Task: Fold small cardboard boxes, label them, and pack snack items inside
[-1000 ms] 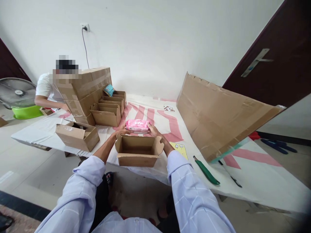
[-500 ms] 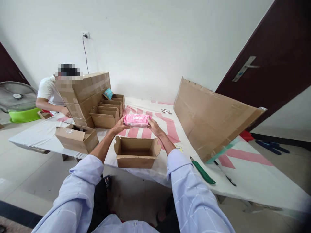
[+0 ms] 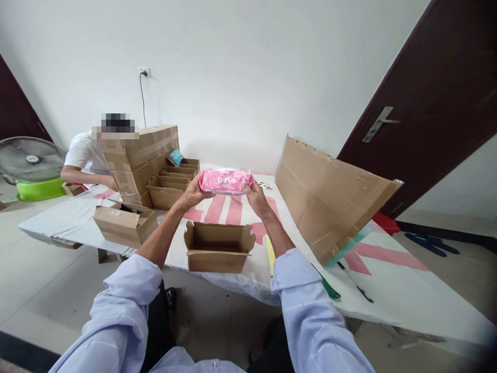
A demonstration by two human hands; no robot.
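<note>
A pink soft pack with white lettering [image 3: 225, 182], which looks like a pack of wipes, is held up above the table between both hands. My left hand [image 3: 194, 194] grips its left end and my right hand [image 3: 255, 196] its right end, the thumb on the front face. Below and nearer to me, an open cardboard box [image 3: 219, 261] stands at the table's front edge, its inside dark with nothing visible in it. The pack is apart from the box. By my right forearm lies a yellow-and-white flat piece [image 3: 269, 255], partly hidden by the sleeve.
Stacked cartons [image 3: 145, 150] and several open boxes [image 3: 166, 194] stand at the left, with a blue packet [image 3: 175, 157] on top. Another carton [image 3: 124, 224] is nearer. A cardboard sheet [image 3: 330, 191] leans at right by a green-handled tool [image 3: 330, 287]. A co-worker [image 3: 87, 160] sits at left.
Both hands have lifted the pink pack a little higher and nearer, so it looks larger and its front faces me more. The view has tilted slightly upward.
</note>
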